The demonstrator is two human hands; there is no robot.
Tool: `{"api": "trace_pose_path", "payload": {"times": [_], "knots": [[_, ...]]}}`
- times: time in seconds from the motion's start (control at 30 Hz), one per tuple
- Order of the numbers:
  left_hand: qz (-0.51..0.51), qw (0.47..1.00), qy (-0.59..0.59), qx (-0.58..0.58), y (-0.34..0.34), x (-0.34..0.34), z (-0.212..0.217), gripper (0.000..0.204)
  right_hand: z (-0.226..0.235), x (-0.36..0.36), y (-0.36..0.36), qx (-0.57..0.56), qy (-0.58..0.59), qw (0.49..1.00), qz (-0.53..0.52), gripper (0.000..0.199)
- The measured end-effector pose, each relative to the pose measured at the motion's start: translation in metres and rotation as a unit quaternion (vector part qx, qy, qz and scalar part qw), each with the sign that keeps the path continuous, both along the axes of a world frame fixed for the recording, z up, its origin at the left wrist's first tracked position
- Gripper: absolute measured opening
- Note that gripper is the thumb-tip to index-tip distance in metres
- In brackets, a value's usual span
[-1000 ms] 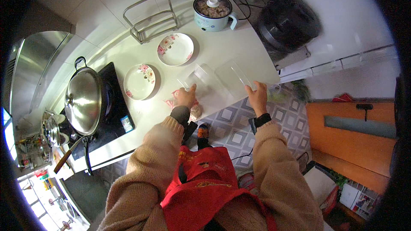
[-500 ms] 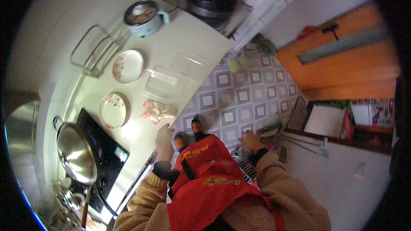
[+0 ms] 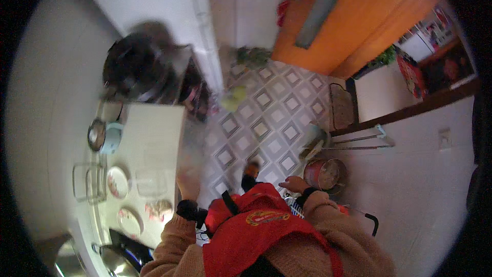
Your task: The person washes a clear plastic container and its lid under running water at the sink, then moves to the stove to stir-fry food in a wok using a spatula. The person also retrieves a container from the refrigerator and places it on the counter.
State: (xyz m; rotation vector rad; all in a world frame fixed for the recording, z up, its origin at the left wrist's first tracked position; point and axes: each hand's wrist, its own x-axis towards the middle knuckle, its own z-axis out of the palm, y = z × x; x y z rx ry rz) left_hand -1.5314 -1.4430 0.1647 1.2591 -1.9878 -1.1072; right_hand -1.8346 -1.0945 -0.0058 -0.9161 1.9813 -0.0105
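Note:
My left hand [image 3: 189, 183] hangs at the counter's front edge, its fingers smeared by motion. Over the tiled floor, my right hand [image 3: 295, 184] holds nothing, with a finger stretched out to the left. On the pale counter [image 3: 156, 136], close to my left hand, lie a crumpled pinkish-white plastic bag [image 3: 158, 210] and a clear plastic tray [image 3: 150, 182]. Two white plates with pink flowers, one farther [image 3: 118, 182] and one nearer [image 3: 129, 221], stand beyond them. A light-blue electric pot [image 3: 111, 137] sits at the counter's far end.
A large dark appliance [image 3: 136, 69] stands past the counter's end. Ahead, an orange door [image 3: 353, 20] stands beside a doorway. A red bucket [image 3: 322, 174] and a grey-green bin [image 3: 314, 141] are on the floor near my right hand. A wok [image 3: 119, 261] rests at lower left.
My view has turned to the right, and the counter has shifted left and down in it. Both hands stay low in front of me; the bucket now shows more fully.

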Motion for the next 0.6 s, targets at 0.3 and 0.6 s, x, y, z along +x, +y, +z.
{"api": "trace_pose_path", "payload": {"times": [0.3,0.6], "knots": [[-0.095,0.992,0.076,0.030,-0.044,-0.236,0.012,0.043,0.088,-0.160,-0.028,-0.150,0.032,0.974,-0.164,0.064],[-0.124,0.984,0.056,0.112,-0.138,-0.468,-0.012,0.028,0.055,-0.291,0.011,-0.025,0.067,0.953,-0.293,0.054]]}}
